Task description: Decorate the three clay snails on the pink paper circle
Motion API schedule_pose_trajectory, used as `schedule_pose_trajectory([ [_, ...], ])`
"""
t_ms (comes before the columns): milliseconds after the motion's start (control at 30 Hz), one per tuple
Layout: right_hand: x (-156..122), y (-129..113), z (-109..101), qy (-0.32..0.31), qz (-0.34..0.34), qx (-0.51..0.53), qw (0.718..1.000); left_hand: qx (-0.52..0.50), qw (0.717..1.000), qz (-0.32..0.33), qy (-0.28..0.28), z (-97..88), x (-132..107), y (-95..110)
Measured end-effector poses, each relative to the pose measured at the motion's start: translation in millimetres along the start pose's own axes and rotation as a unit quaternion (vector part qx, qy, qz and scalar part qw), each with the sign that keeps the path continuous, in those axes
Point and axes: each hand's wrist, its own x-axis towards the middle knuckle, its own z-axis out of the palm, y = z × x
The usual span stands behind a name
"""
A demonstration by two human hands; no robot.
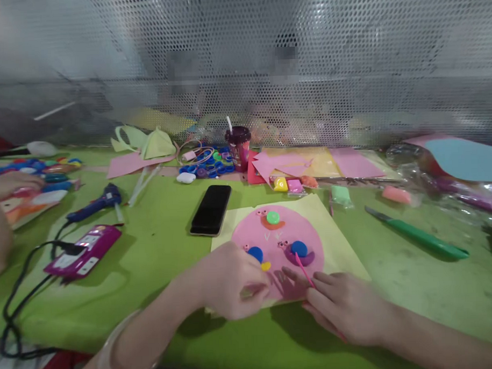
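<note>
A pink paper circle (282, 226) lies on a pale yellow sheet (332, 240) on the green table. On it sit clay snails with bottle-cap shells: one green (273, 218) and two blue (299, 249). My left hand (229, 279) rests on the circle's near-left edge, fingers curled, pinching something small that I cannot make out. My right hand (347, 307) lies at the near-right edge and holds a thin pink stick (304, 270) whose tip points at the right blue snail.
A black phone (211, 209) lies left of the sheet. Further left are a magenta power strip (83, 251), black cable and blue glue gun (96, 203). Behind: a cup with straw (238, 147), bottle caps, clay packets, coloured paper. A green knife (417, 235) lies right. Another person's hand (10, 184) is far left.
</note>
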Motion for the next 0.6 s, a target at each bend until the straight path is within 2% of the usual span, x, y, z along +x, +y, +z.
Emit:
schedule_pose_trajectory([
  [167,0.1,-1.8,2.9,-0.009,0.003,0.008,1.000,-0.061,0.996,-0.021,-0.064,0.7,-0.6,3.7],
  [600,0.5,-4.6,0.1,-0.012,0.013,0.010,1.000,-0.004,0.994,-0.032,-0.105,8.8,3.3,4.7],
])
